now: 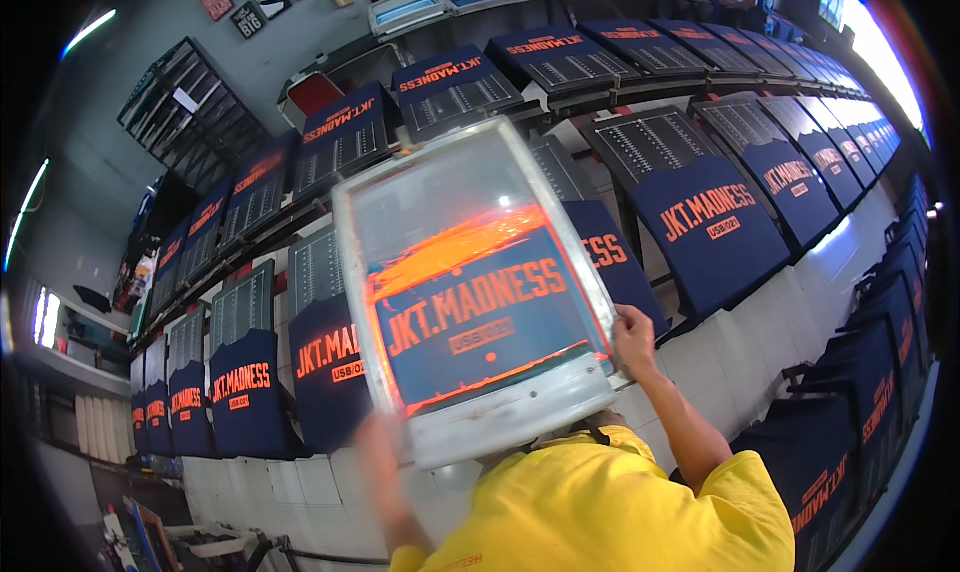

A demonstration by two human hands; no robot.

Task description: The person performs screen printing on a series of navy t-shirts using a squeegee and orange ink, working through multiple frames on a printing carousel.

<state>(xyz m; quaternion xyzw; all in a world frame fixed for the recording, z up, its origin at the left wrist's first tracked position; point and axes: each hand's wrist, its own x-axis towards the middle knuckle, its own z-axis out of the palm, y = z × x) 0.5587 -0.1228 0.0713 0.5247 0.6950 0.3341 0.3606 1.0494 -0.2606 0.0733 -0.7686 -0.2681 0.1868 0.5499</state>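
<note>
In front of me is a screen printing frame [565, 234] with pale metal sides, raised and tilted above the boards. Wet orange ink [455, 247] is smeared across its mesh, and a dark printed shirt shows through below the ink. My right hand [633, 334] is closed on the frame's lower right edge. At the lower left corner my left hand [378, 450] appears to grip the frame, though motion blurs its fingers. A wide whitish bar [515, 412] crosses the near end. Beside the frame lie dark blue shirts with orange lettering [712, 222] on boards.
Long rows of printing boards with dark shirts [240, 382] run on both sides, and another row [560, 57] stands behind. More shirts on boards [880, 392] line the right. A rack [190, 107] stands by the left wall. White tiles [700, 382] show between rows.
</note>
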